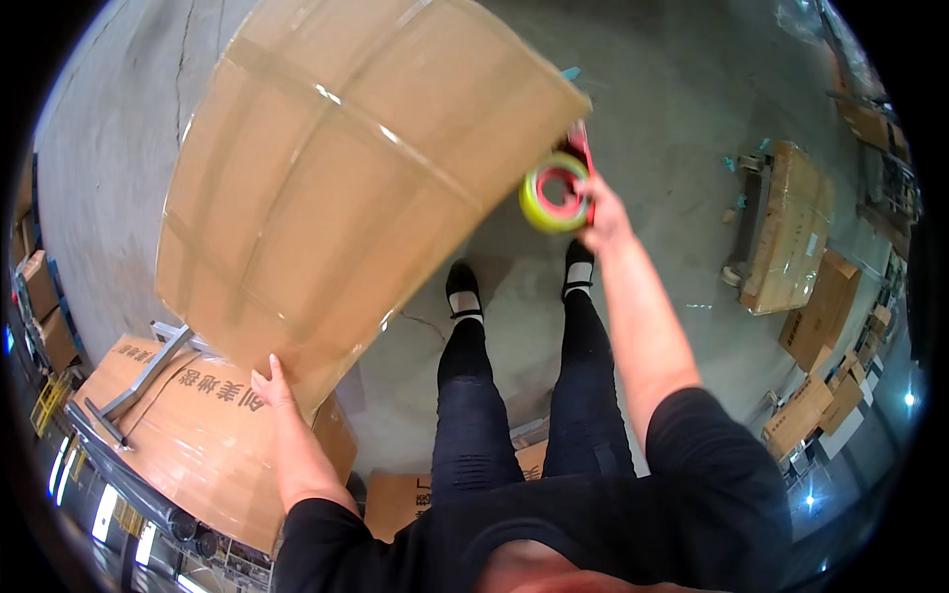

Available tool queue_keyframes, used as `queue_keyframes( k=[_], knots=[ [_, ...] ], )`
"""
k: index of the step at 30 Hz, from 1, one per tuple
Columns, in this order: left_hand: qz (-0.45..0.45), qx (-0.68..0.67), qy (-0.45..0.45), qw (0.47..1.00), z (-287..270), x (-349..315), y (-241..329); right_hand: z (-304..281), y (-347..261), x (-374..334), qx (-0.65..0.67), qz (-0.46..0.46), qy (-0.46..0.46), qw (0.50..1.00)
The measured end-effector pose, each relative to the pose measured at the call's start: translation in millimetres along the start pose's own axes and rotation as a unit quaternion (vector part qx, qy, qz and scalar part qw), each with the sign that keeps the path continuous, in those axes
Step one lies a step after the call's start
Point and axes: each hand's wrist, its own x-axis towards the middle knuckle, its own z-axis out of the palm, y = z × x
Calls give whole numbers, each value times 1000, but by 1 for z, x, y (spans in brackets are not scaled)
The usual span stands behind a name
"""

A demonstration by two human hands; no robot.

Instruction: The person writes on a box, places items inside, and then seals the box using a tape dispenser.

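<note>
Toward the left, a large carton (356,168) is extending from near to far; the left hand (278,389) is touching its near end, grip undeterminable, while the right hand (605,219) is clasping a tape dispenser (541,210). Probably stiff yet bulky, the carton is favouring opposite-edge holds.

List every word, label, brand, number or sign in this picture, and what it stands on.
Lower-left box: large dark characters, not copied here.
Box beside the legs: dark characters, partly hidden.
Taped box at right: marks too small to read.
Big box: no print visible.
</note>
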Motion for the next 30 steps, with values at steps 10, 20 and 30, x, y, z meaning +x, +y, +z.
queue_keyframes(
  k=[10,20,30],
  knots=[
    [-249,-453,-166,840,17,-84,99,74,-60,99,-122,-56,-63,989],
    [-260,-460,-473,705,35,-375,392,-147,-30,-92,-287,-8,-84,954],
    [551,-125,-598,568,49,-566,629,-292,-92,-110,54,-91,111,988]
  ],
)
